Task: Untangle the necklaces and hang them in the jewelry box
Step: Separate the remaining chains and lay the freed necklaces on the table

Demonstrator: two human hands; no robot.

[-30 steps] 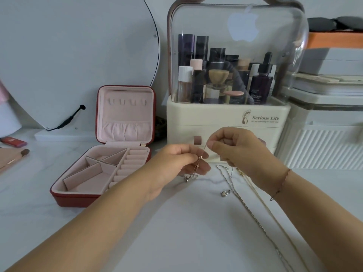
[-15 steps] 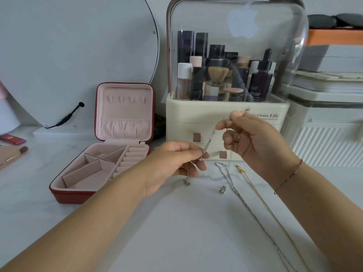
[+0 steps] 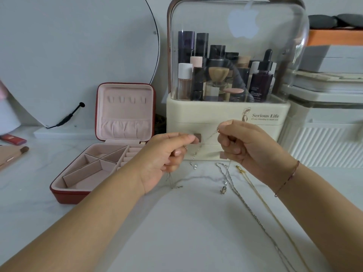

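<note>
On the white tabletop (image 3: 186, 232) the jewelry box (image 3: 125, 114) stands open at your left. Your left hand (image 3: 167, 156) and right hand (image 3: 245, 144) each pinch a silver chain (image 3: 210, 136), stretched between curled fingers (image 3: 177, 153). You're untangling, I judge; next, ease the strands apart gently.

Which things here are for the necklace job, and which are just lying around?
For the job: thin silver chain pinched by left hand and right hand; silver rope necklace; gold necklace; open jewelry box.
Just lying about: cosmetics organizer, round mirror, makeup brush.
</note>
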